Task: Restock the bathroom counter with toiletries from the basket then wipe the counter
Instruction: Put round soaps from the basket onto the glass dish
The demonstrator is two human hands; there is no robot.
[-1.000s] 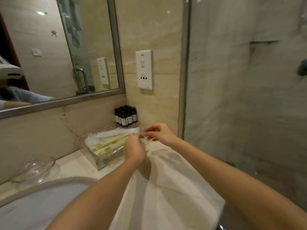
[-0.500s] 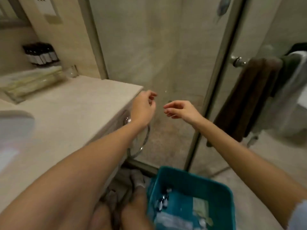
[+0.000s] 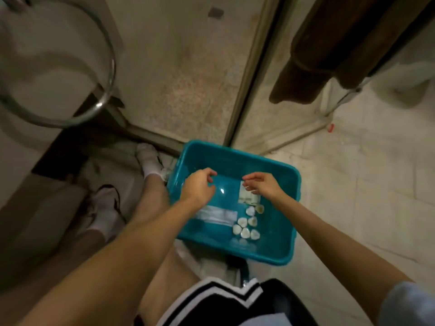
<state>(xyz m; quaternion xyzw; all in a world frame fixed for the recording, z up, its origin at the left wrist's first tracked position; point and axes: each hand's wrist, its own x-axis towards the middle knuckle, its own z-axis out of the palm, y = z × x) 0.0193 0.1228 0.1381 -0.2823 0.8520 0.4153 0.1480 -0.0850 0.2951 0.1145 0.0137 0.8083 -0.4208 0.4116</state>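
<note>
- The left hand (image 3: 199, 188) hangs over the middle of the frame with its fingers loosely curled and nothing in them.
- The right hand (image 3: 264, 185) hangs just beside it, a small gap apart, fingers also loosely curled and holding nothing.
- The right fingertips sit right over a white packet (image 3: 249, 198); I cannot tell whether they touch it.
- Both hands are above the teal basket (image 3: 237, 152), which stands on the floor at centre frame, a little right of the person's legs.
- Inside the basket, a flat clear packet (image 3: 217, 215) lies below the left wrist.
- A cluster of small pale round pieces (image 3: 246, 231) lies just right of it (too blurred to say what they are).
- Left of the basket, a foot in a white sock (image 3: 148, 158) touches its wall; a white shoe (image 3: 106, 203) is further left.
- Black-and-white shorts (image 3: 211, 302) fill the bottom centre.
- Pale floor tiles (image 3: 364, 184) spread to the right of the basket.
- A metal door frame (image 3: 249, 74) runs from the basket's far rim to the top of the frame.
- A brown towel (image 3: 329, 55) hangs at upper right.
- A metal ring (image 3: 104, 100) curves across the upper left.
</note>
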